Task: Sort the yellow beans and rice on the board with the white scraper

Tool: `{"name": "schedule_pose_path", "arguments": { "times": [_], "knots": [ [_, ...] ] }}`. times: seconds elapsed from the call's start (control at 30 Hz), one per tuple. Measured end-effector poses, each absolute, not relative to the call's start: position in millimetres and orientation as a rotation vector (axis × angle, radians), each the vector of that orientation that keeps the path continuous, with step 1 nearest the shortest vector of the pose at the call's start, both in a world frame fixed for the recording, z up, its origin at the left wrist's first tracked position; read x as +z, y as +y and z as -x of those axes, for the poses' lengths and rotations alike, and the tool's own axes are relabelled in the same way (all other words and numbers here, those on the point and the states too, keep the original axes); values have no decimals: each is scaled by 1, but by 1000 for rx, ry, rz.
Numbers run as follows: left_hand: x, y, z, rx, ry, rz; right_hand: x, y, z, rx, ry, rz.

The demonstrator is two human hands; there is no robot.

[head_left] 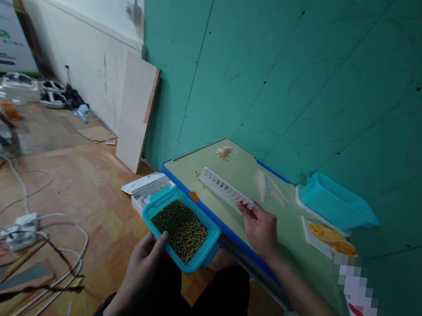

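My left hand (145, 255) grips the near left rim of a blue plastic container (191, 265), thumb on top. Dark green beans (172, 216) fill its left part and pale yellowish beans (193, 233) its right part. The container is held beside the table's near blue edge. My right hand (261, 229) is closed on the right end of a long white slotted plastic strip (224, 188), possibly a narrow tray. It is over the light green tabletop (241, 164). Small pale bits lie by its far end. What shows through the slots is too small to name.
A pale pile of grains (269, 187) and a smaller heap of tan bits (224, 153) lie on the table. At right are a blue bin (339, 201) and an orange-yellow item (332, 239) on a white tray. A white case (145, 188) stands beside the table; cables (83, 245) cross the floor.
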State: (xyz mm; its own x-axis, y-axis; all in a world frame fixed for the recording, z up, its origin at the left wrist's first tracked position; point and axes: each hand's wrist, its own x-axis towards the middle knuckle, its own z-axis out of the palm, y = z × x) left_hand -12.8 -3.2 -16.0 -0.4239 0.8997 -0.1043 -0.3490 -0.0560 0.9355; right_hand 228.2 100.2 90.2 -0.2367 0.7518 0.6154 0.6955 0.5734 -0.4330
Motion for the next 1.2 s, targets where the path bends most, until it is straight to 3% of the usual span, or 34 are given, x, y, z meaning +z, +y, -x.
{"name": "schedule_pose_path", "arguments": {
  "times": [0.67, 1.2],
  "knots": [
    [-25, -4, 15, 1606, 1170, -657, 107, 145, -153, 84, -1937, 1233],
    [-25, -3, 28, 1625, 1192, -623, 96, 144, -164, 263, -1918, 1237]
  ]
}}
